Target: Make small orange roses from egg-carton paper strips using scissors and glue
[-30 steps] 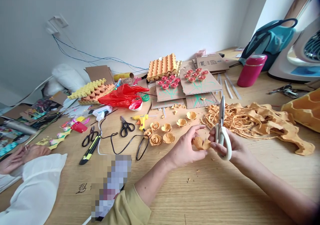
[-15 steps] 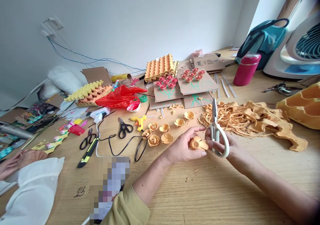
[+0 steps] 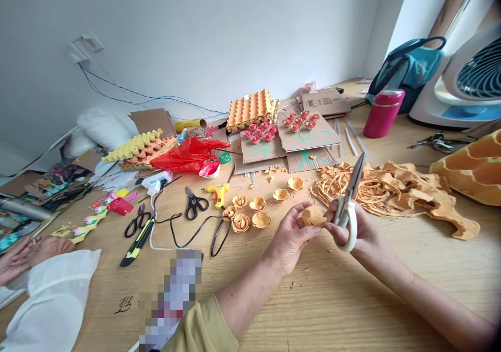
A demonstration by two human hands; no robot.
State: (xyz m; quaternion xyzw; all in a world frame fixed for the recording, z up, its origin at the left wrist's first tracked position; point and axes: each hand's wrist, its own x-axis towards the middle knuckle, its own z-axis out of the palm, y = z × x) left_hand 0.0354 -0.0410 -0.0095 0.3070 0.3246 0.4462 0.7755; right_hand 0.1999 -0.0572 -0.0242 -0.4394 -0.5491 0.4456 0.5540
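Between the thumb and fingers of my left hand is an orange egg-carton cup with petal-like cut edges. My right hand grips white-handled scissors, their blades pointing up and away from me. Its fingertips meet the cup's right side. Several carton flowers stand on the table left of my hands, some with rolled centres. Beyond the right hand lies a heap of orange carton strips and offcuts.
A yellow glue gun, black scissors and a utility knife lie to the left. Cardboard with red flowers is behind. A pink bottle stands right; a co-worker's hands are far left.
My left hand has turned the cup so its side shows more. The scissors in my right hand have tilted to the right, and the view has shifted slightly.
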